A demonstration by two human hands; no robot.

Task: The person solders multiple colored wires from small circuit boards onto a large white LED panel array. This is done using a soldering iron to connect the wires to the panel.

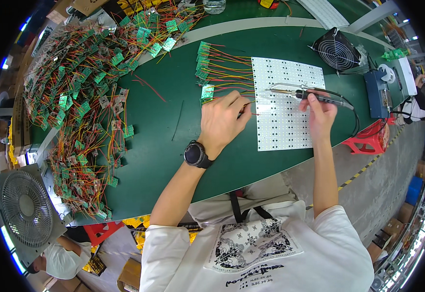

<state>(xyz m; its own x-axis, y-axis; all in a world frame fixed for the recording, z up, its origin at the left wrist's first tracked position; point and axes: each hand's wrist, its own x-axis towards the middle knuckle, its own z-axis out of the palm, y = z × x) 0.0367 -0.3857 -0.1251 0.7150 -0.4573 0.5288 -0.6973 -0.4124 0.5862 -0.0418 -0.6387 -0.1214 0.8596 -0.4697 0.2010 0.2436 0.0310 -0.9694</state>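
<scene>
A white panel [285, 131] dotted with rows of small components lies on the green table. Along its left edge, several green circuit boards [202, 61] are lined up, their red and yellow wires [232, 61] reaching to the panel. My left hand [223, 121], with a black watch at the wrist, is closed at that edge, pinching the thin wires of the nearest green board [207, 92]. In my right hand [321, 114] is a soldering iron [302, 94] with a thin metal tube along it. Its tip points left above the panel, close to my left fingers.
A heap of wired circuit boards [83, 92] covers the table's left side. Behind the panel stands a black fan [336, 50]; a blue box-shaped station [377, 95] sits at the right. A red stool [368, 140] and a grey fan [26, 204] flank the table. Co-workers are at both sides.
</scene>
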